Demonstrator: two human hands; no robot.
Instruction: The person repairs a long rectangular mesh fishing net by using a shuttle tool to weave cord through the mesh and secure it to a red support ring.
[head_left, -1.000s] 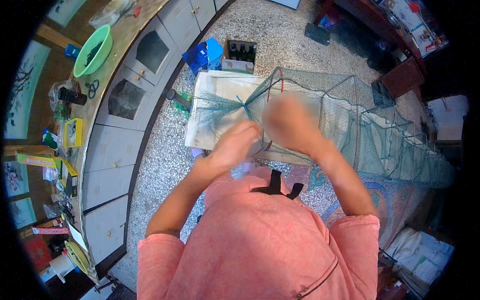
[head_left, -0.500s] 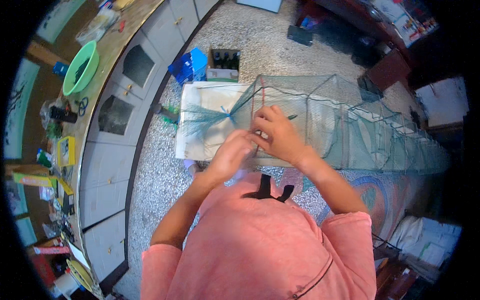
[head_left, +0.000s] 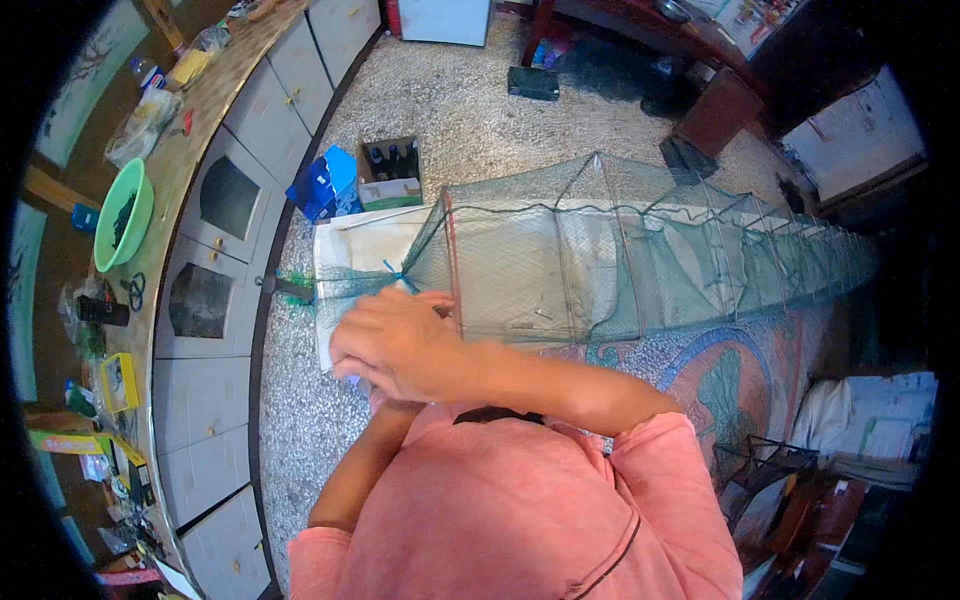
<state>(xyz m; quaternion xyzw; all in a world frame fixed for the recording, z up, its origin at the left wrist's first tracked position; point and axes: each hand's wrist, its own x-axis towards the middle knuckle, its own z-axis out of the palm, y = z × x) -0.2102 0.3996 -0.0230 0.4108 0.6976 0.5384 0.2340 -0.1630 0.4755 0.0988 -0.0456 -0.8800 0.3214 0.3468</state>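
Note:
A long green mesh net trap [head_left: 520, 270] with square frames stretches from the middle to the far right. Its gathered left end is tied with a blue tie [head_left: 397, 272]. Just below this tie, beside the reddish first frame bar [head_left: 452, 265], my right hand [head_left: 400, 340] bends over with curled fingers. Whatever it grips is hidden. My left hand [head_left: 385, 388] lies beneath it, mostly covered, so its fingers cannot be made out. A white board-like surface [head_left: 330, 240] lies under the net's tied end.
A box of dark bottles [head_left: 390, 185] and a blue carton [head_left: 325, 185] stand beyond the net. Along the left, a counter [head_left: 215, 120] carries a green basin [head_left: 140, 235], scissors [head_left: 133, 290] and clutter. A dark metal-framed item [head_left: 770, 460] is at the lower right.
My hands have moved left and nearer to me, from the first frame bar to below the tie. My right hand now crosses over my left. The view has shifted, too.

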